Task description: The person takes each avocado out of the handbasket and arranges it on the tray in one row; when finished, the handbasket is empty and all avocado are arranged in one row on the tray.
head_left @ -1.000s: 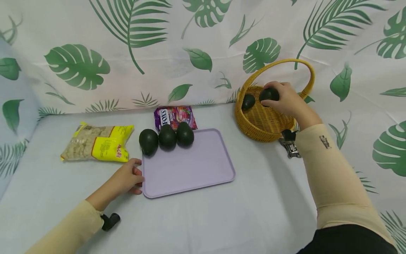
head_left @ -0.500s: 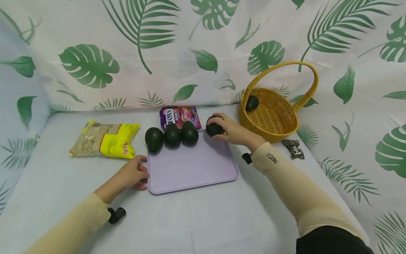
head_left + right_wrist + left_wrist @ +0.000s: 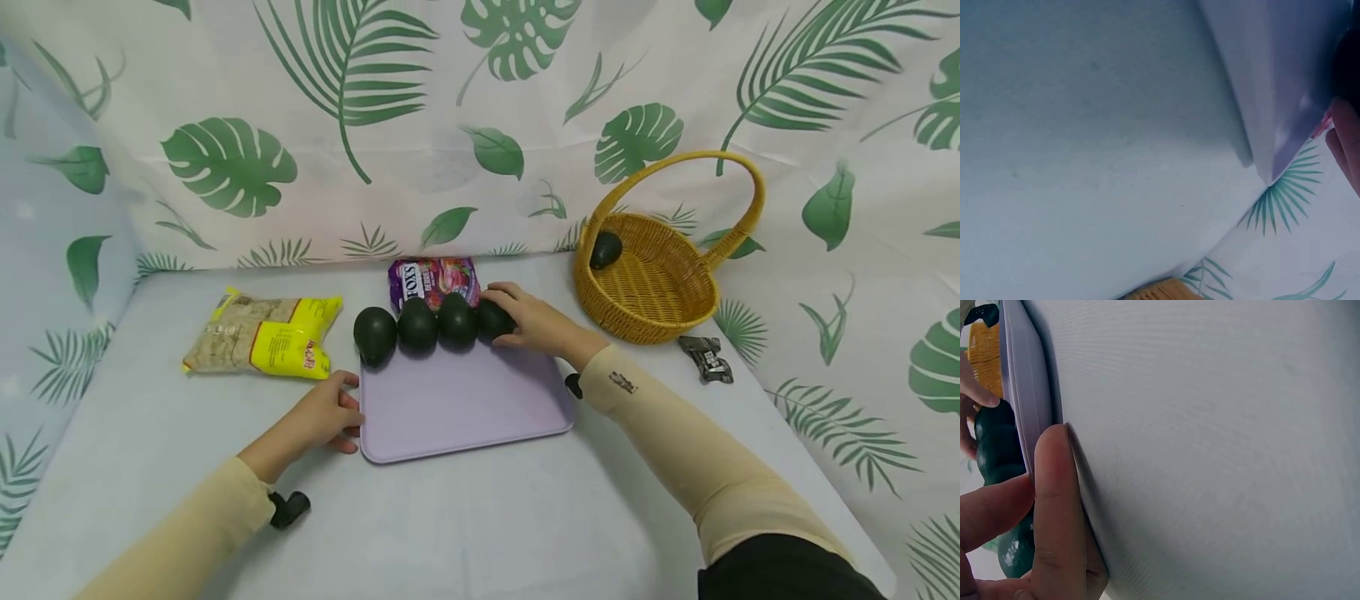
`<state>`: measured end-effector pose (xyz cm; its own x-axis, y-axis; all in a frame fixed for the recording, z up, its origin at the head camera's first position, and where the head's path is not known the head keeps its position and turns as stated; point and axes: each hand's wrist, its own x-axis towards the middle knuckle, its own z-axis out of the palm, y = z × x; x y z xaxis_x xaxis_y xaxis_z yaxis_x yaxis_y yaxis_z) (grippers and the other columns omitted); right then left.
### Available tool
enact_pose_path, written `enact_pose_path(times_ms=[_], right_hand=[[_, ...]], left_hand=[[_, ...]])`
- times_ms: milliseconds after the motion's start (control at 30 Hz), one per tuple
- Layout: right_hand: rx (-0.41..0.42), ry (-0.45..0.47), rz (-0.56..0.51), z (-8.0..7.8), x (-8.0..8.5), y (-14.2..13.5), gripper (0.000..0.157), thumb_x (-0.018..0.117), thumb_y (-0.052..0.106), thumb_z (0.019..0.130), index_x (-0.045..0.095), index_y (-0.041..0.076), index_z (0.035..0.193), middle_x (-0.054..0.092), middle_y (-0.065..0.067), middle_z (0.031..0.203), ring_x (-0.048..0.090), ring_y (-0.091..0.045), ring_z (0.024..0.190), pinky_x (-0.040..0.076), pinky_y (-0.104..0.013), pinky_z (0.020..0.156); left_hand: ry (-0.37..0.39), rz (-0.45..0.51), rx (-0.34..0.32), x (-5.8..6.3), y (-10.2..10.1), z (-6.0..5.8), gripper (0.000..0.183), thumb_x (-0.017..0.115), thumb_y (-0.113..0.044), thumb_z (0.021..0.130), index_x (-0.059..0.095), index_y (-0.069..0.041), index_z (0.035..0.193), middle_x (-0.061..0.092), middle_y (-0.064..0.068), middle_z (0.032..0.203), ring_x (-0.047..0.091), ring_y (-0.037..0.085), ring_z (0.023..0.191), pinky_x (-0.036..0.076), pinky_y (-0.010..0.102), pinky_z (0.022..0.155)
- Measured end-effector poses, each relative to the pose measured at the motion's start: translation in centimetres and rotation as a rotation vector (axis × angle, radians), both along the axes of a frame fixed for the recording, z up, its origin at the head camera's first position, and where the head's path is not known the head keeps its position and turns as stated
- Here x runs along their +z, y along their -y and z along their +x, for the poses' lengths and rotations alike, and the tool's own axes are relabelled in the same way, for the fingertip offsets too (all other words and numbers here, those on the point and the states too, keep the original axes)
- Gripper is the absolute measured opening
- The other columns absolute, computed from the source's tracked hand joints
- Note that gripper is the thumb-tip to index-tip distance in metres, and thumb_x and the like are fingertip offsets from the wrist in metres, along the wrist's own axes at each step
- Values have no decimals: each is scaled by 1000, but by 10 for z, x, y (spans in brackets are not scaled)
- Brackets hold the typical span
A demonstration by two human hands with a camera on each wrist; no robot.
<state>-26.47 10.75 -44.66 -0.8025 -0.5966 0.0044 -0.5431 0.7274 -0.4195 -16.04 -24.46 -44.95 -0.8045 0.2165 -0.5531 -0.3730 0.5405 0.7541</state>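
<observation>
A lilac tray [image 3: 465, 408] lies on the table with a row of dark green avocados along its far edge, among them one avocado [image 3: 417, 326] near the row's left end. My right hand [image 3: 536, 323] grips the rightmost avocado [image 3: 493, 318], which sits against its neighbour; the fingers partly cover it. At the tray's left edge rests my left hand [image 3: 326, 414], its relaxed fingertips touching the rim. The left wrist view shows these fingers [image 3: 1057, 487] close against the tray's side. In the right wrist view, only fingertips [image 3: 1349, 134] and a dark edge of the avocado show.
A wicker basket [image 3: 637, 321] with a tall handle stands at the back right, one avocado [image 3: 605, 249] inside. Beside it lies a small black wrapped packet [image 3: 706, 359]. A purple FOXS candy bag [image 3: 450, 275] lies behind the tray, a yellow food bag [image 3: 262, 335] to its left.
My right hand has lifted an avocado from the basket, carried it left and set it at the right end of the row on the tray. The left hand has stayed at the tray's edge.
</observation>
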Motion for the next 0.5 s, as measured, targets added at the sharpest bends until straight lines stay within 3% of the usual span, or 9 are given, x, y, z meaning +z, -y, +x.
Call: enact_pose_path(times_ms=[233,500], right_hand=[[-23,1,-18,1,-7,-2,85,81,25,83,34,11,153,28,-15,157,34,-36,142,34,-50,115],[-55,28,-41,3,-5,-5,89,82,29,82,32,14,154,25,-15,158,37,-35,141,39,-50,112]], left_hand=[[6,12,0,-1,0,1,61,61,2,92,30,1,145,49,17,101,61,23,78,62,35,61],[9,9,1,2,0,2,62,61,1,92,30,0,145,49,17,101,61,23,79,62,35,62]])
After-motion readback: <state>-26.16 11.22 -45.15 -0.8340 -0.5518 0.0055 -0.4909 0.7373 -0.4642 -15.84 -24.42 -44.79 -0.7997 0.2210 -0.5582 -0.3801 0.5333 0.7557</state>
